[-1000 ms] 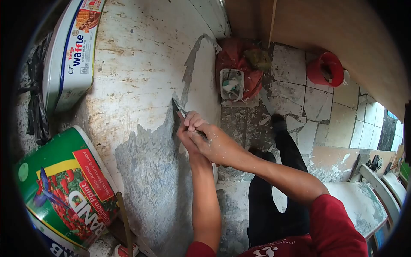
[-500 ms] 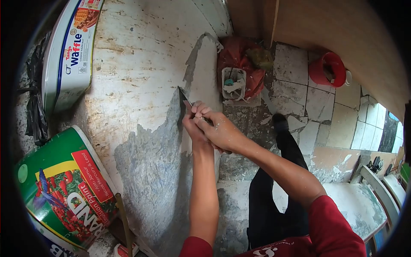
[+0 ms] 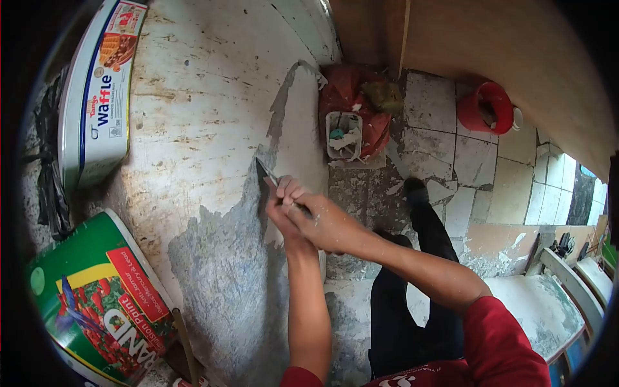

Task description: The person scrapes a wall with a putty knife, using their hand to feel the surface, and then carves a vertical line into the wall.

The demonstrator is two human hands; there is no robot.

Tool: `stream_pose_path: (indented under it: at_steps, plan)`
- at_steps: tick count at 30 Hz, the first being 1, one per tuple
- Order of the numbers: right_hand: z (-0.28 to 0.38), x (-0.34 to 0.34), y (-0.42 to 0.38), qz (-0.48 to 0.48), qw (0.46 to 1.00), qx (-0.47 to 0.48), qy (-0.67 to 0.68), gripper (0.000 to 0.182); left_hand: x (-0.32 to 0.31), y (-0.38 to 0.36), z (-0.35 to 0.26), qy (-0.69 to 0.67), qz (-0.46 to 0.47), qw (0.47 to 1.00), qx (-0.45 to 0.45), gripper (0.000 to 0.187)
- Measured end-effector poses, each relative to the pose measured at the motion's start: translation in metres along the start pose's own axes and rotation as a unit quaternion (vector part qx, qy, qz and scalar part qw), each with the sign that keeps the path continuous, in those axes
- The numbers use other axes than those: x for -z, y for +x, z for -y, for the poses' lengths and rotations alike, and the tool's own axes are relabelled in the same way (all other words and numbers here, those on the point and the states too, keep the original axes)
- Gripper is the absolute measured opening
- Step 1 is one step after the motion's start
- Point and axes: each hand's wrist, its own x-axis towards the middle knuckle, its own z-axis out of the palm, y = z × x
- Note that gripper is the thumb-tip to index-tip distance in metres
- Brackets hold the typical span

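Both hands are together around a thin scraper [image 3: 267, 169], its dark tip against the wall [image 3: 193, 116] at the upper edge of a bare grey patch [image 3: 222, 258]. My left hand [image 3: 287, 222], lower and on the left, has its fingers closed about the tool. My right hand [image 3: 325, 222] comes across from the right and is closed on the handle, partly covering the left one. White flaky paint surrounds the grey patch, and a narrow grey strip runs up from it. The handle is mostly hidden by the fingers.
A green paint bucket [image 3: 45, 267] and a waffle tin [image 3: 97, 138] stand at left. Beyond the hands, a white container [image 3: 343, 149] rests by a red bag [image 3: 342, 84]. A red bucket [image 3: 474, 113] stands on the tiled floor [image 3: 429, 103]. A white bench [image 3: 529, 303] is at right.
The view has shifted slightly. Both hands, still closed on the scraper, have moved a little down and left in view, and the tip lies lower in the picture.
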Motion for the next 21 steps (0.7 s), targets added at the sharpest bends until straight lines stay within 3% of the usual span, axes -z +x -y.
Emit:
stream_pose_path:
  at_steps: [1,2,3,5,6,9,11,13,14,17,18,20,21]
  plan:
    - [0.012,0.008,0.009,0.062,0.992,-0.099,0.038,0.032,-0.008,-0.004,-0.002,-0.144,0.033,0.988,0.051,0.023]
    - [0.024,0.017,0.018,0.121,0.969,-0.206,0.064,0.032,-0.015,-0.002,-0.001,-0.097,-0.065,0.993,-0.004,0.028]
    - [0.037,0.026,0.027,0.174,0.933,-0.305,0.074,0.032,-0.015,0.007,0.002,-0.010,-0.100,0.995,-0.029,0.028]
    - [0.028,0.033,0.046,0.189,0.895,-0.396,0.085,0.031,-0.018,0.034,0.010,0.160,-0.162,0.971,-0.071,0.029]
    - [0.019,0.034,0.048,0.182,0.895,-0.395,0.096,0.030,-0.009,0.041,0.008,0.038,-0.140,0.989,-0.021,0.028]
    - [0.021,0.030,0.031,0.150,0.944,-0.282,0.081,0.029,0.014,0.023,0.004,0.144,-0.070,0.984,-0.079,0.026]
    - [0.030,0.030,0.023,0.145,0.952,-0.253,0.093,0.029,0.009,0.012,-0.003,0.061,-0.055,0.995,-0.050,0.020]
    - [0.031,0.027,0.030,0.187,0.919,-0.327,0.119,0.029,0.002,0.013,-0.007,0.047,-0.083,0.994,-0.044,0.017]
    - [0.014,0.018,0.037,0.159,0.923,-0.339,0.084,0.030,0.000,0.024,0.000,0.281,-0.120,0.948,-0.084,0.018]
    - [-0.009,0.036,0.067,0.199,0.853,-0.463,0.134,0.031,-0.029,0.061,0.019,0.185,-0.242,0.952,-0.034,0.019]
    - [-0.003,0.043,0.063,0.207,0.867,-0.430,0.140,0.033,-0.042,0.050,0.028,0.328,-0.289,0.898,-0.051,0.018]
    - [-0.008,0.015,0.022,0.064,0.986,-0.139,0.060,0.035,0.002,0.020,0.007,0.041,-0.123,0.991,-0.010,0.019]
    - [-0.006,0.011,0.018,0.046,0.993,-0.098,0.051,0.035,0.018,0.014,-0.003,-0.103,-0.034,0.994,0.013,0.020]
